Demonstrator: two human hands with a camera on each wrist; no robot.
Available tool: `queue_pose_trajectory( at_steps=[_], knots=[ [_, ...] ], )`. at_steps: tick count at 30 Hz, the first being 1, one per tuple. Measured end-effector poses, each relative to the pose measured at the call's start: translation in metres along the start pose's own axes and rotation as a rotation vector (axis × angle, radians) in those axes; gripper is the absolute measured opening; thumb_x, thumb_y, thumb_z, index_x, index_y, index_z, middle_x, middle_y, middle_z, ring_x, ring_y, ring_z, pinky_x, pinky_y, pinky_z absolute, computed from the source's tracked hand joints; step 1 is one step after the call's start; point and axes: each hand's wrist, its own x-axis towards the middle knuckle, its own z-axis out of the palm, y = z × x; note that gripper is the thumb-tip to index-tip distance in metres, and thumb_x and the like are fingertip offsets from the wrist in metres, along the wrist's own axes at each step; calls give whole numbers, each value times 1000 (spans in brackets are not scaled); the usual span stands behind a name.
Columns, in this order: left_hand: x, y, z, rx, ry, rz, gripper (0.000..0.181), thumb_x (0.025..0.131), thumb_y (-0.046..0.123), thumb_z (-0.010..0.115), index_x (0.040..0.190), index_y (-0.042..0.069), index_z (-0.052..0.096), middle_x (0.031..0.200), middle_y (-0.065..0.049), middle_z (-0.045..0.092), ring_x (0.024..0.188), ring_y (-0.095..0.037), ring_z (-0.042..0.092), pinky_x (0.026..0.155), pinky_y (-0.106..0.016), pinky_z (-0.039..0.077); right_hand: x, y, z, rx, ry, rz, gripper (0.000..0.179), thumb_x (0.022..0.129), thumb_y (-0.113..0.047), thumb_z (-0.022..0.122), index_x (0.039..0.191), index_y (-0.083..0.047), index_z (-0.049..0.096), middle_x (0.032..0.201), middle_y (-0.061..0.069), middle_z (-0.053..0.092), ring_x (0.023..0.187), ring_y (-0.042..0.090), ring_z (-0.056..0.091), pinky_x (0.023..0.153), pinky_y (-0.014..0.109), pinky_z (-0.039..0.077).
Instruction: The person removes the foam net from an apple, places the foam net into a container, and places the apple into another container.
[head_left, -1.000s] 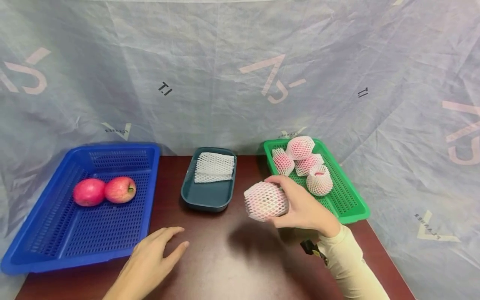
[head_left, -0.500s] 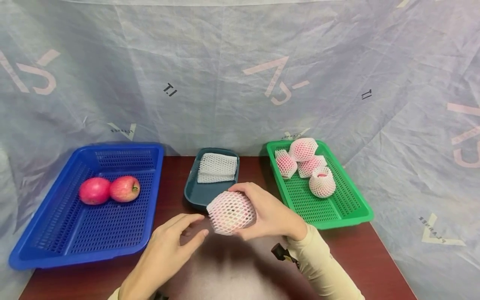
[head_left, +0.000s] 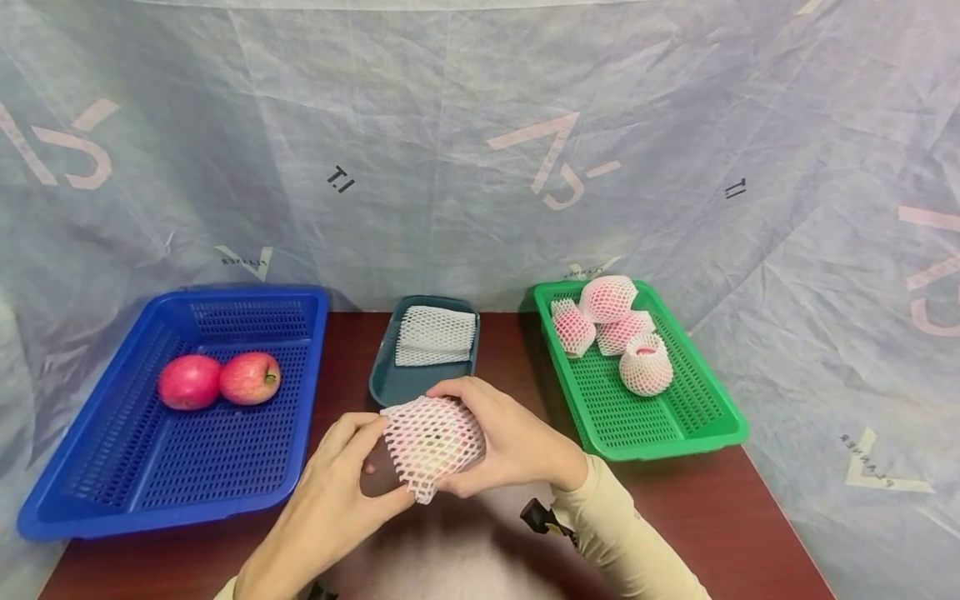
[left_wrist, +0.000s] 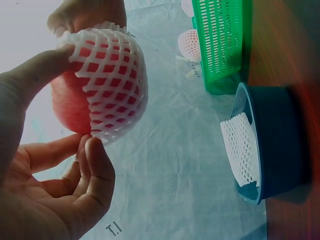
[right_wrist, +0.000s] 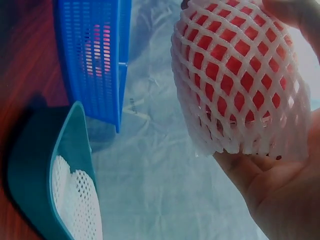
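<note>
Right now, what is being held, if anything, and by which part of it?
A red apple in a white foam net: the left hand pinches the net's edge, the right hand grips the apple's opposite side.

The head view looks forward and down from above; both wrist views, sideways and close, share the netted apple.

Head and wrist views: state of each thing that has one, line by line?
Held apple: partly bare, rest covered
Foam net: around part of that apple
Left hand: holds the net's edge
Right hand: grips the covered part
Blue basket: upright, holds fruit
Two bare apples: unwrapped, touching
Dark teal tray: upright, holds netting
White netting: flattened, layer count unclear
Green basket: upright, holds fruit
Four netted apples: wrapped
</note>
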Motion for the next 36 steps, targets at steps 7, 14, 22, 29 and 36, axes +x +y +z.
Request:
queue_pose_trajectory(
  at_steps=[7,14,22,29,36],
  knots=[
    [1,-1,0,18,-50,-9,83,57,38,91,128,14,57,119,5,57,106,-12,52,86,-35,45,0,-3,2,-4,-19,-37,88,66,-47,86,136,-14,45,125,-5,53,111,5,51,93,22,44],
    [3,0,2,67,-112,-78,90,52,49,90,126,10,57,112,2,61,102,-14,55,81,-41,49,0,-6,2,14,-106,-30,86,74,-47,82,142,-14,42,128,-4,52,115,6,48,94,23,43],
    [0,-2,1,97,-118,-85,88,48,45,89,123,10,59,109,3,61,99,-12,55,80,-41,49,-2,-2,-3,35,-160,-56,81,78,-46,80,142,-13,43,129,-4,54,115,4,51,93,21,44],
    [-3,-9,-4,90,-131,-122,87,51,42,89,123,5,60,114,-2,63,104,-18,58,83,-44,50,-8,10,-8,52,-95,-129,46,87,-30,75,126,-13,58,117,-7,61,103,1,56,85,19,47],
    [-3,-13,-9,75,-118,-148,84,53,41,90,124,9,60,113,3,62,103,-16,57,83,-44,50,-13,18,-11,36,-32,-180,17,91,-20,69,106,-14,65,100,-9,63,91,-3,56,75,20,51]
  ],
)
